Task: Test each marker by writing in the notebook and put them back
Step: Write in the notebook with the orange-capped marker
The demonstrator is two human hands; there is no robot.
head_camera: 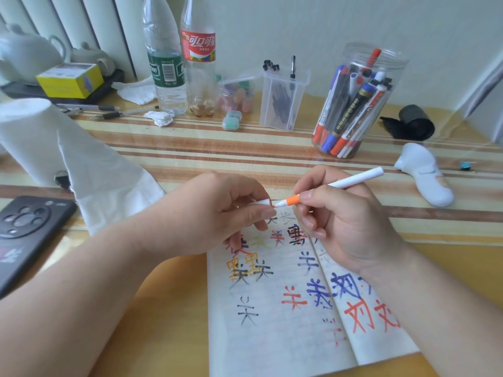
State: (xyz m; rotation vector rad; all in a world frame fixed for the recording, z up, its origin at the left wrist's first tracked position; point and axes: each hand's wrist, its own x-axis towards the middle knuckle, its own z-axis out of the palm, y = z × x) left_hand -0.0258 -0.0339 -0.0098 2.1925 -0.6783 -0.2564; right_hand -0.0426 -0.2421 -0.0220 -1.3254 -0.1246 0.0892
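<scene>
We judged the marker light, stiff, slick | right hand pinched its collar | left hand pinched, probably, its cap

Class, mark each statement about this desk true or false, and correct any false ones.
1. The right hand grips an orange-tipped marker. True.
2. The left hand pinches a white cap. True.
3. The notebook pages are blank. False: they carry characters in several colours.
4. The marker jar lies on its side. False: it stands upright.
</scene>
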